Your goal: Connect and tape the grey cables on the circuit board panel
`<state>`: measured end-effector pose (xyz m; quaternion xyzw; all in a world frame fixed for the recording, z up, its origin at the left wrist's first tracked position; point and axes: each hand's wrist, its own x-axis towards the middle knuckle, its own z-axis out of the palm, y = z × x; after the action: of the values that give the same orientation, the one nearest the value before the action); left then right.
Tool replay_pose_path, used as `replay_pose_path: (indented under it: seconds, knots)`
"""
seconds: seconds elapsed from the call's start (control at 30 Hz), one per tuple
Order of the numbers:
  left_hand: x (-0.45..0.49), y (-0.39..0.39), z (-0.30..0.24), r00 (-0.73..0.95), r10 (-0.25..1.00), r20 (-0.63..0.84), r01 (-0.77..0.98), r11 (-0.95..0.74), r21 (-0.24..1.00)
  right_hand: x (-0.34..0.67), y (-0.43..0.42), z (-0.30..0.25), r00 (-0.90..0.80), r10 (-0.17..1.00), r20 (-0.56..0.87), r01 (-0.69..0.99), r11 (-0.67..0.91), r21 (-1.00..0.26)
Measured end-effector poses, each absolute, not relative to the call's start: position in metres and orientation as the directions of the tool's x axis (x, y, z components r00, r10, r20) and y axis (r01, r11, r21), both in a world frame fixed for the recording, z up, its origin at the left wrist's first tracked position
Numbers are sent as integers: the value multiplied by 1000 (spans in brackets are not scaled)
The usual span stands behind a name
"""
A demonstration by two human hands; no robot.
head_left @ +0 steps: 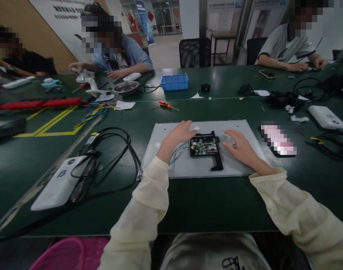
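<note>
Circuit board (204, 147) and black plastic frame (219, 160) lie together in the head view, flat on a light grey panel (182, 170) that rests on the dark green surface (210, 210), directly in front of the person and between the two hands. As far as the view shows, the board sits within the frame, so that much looks done. Its components face up uncovered, and grey wires (178, 150) run loose from the frame's left side towards the left forearm. Whether any screws hold the board is too small to tell.

The frame's long axis runs roughly away from the person, slightly slanted; its narrow arm reaches towards the person on the right side and ends in a foot turned left. The board fills the far part, its own longer side running left to right.

The left hand (182, 131) is above the frame's far left corner, its grip loosely curled with thumb and fingers apart, near a small white scrap (197, 128). The right hand (238, 147) stands right of the frame, its grip parted around a clear plastic piece (231, 141); contact with it cannot be told. An orange-handled screwdriver (168, 106) lies beyond the panel, out of either hand.
</note>
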<state>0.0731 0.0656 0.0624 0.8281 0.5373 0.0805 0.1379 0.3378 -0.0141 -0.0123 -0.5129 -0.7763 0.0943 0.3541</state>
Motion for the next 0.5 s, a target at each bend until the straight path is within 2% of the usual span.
replay_pose_path:
  seconds: [0.07, 0.2, 0.37, 0.5]
  knots:
    - [72, 54, 51, 423, 906, 1, 841, -393, 372, 338, -14, -13, -230, 869, 438, 734, 451, -509]
    - [70, 32, 27, 471, 872, 132, 754, -475, 454, 338, -15, -13, -245, 878, 411, 741, 443, -504]
    - [66, 17, 10, 450, 873, 186, 724, -479, 497, 335, -17, -8, -345, 884, 316, 745, 463, -480]
    - [65, 16, 5, 467, 855, 225, 704, -513, 491, 324, -11, -1, -463, 865, 193, 767, 500, -403]
